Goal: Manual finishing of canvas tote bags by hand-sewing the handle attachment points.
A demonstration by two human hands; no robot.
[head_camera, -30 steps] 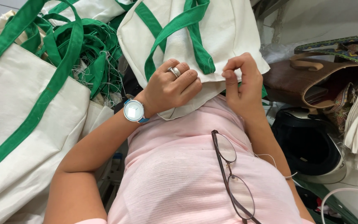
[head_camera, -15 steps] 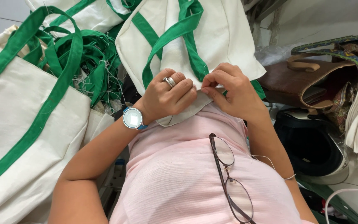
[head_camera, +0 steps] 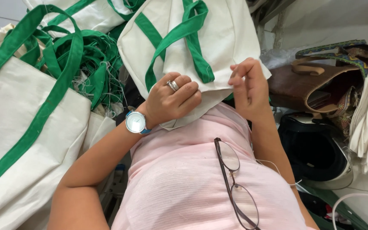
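Cream canvas tote bag with green webbing handles (head_camera: 218, 47) lies against the person's pink shirt (head_camera: 184, 179) — its lower edge clamped in the left hand (head_camera: 171, 100), which wears a ring. Right hand (head_camera: 248, 87) hovers just beside it, fingers loosely curled, holding nothing visible — more cream-and-green bags (head_camera: 26, 127) are heaped at left.

Single head-worn camera, looking steeply down the wearer's own pink ribbed shirt front (head_camera: 201, 183), close range, no second view

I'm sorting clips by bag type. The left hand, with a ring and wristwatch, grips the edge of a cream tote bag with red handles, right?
Not quite: the head view shows green handles, not red. The left hand, with ring and wristwatch, does grip the cream tote bag edge.
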